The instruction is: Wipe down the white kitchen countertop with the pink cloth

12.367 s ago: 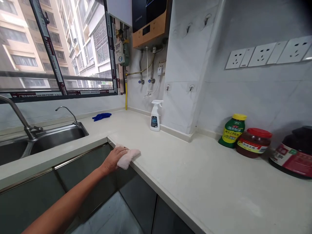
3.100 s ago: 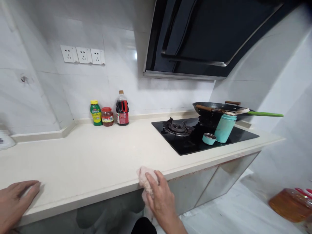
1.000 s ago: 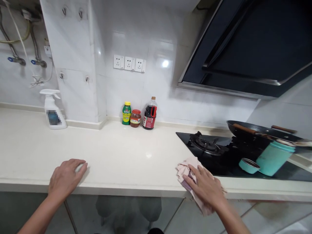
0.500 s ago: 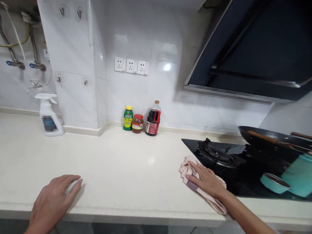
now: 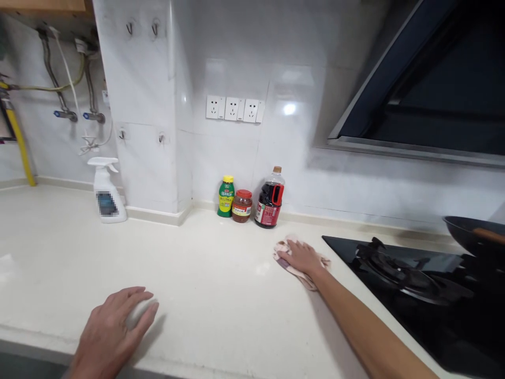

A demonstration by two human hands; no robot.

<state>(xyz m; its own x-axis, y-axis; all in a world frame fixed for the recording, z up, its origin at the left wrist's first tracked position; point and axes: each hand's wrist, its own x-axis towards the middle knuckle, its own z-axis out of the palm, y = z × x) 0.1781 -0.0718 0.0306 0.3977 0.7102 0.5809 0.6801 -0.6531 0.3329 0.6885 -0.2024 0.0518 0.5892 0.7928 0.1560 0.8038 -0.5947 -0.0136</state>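
Note:
My right hand [image 5: 303,258] lies palm down on a crumpled pale pink cloth [image 5: 303,279] with a purple patch. The fingers press it against the white countertop [image 5: 221,305], just left of the stove. Behind the cloth stands a dark sauce bottle [image 5: 270,202] with a red handle. My left hand [image 5: 118,329] is by the counter's front edge, fingers curved and thumb apart. A pale patch shows in that gap, seemingly the shaded counter; I see no clear object in the hand.
A red-lidded jar [image 5: 242,207] and a green bottle [image 5: 226,197] stand against the wall. A white spray bottle [image 5: 108,195] is at the left by a wall corner. The black gas stove [image 5: 398,273] carries a wok [image 5: 469,231]; a range hood [image 5: 445,95] hangs above.
My right hand has pushed the cloth away from me, off the stove's edge toward the sauce bottle. The view has turned left. My left hand stays near the front edge.

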